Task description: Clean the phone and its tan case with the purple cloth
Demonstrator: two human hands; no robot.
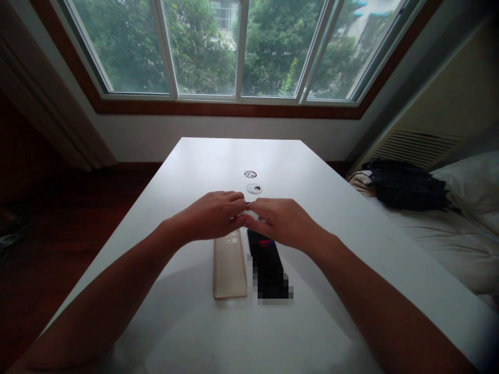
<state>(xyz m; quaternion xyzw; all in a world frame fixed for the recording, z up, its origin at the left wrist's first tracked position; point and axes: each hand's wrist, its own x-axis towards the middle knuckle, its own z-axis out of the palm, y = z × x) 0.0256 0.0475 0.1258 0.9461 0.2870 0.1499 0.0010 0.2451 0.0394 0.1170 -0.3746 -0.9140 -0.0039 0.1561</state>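
Observation:
My left hand [216, 214] and my right hand [283, 221] meet fingertip to fingertip above the white table [187, 322]. Their fingers are bent and pinched together around something small, with a purplish edge just showing; the rest of it is hidden. Under my left hand lies a translucent beige phone case [230, 270], its camera holes at the far end. A black phone [268, 265] lies beside it, below my right hand, with a small red patch near its top. Part of the phone is blurred out by pixel blocks.
Beyond my hands, two small round pieces lie on the table: a flat disc [254, 188] and a shiny ring-like one [250, 174]. A dark bundle of cloth [405, 184] rests on a pale covered bed [429, 234] at the right. Windows [206, 52] stand behind the table.

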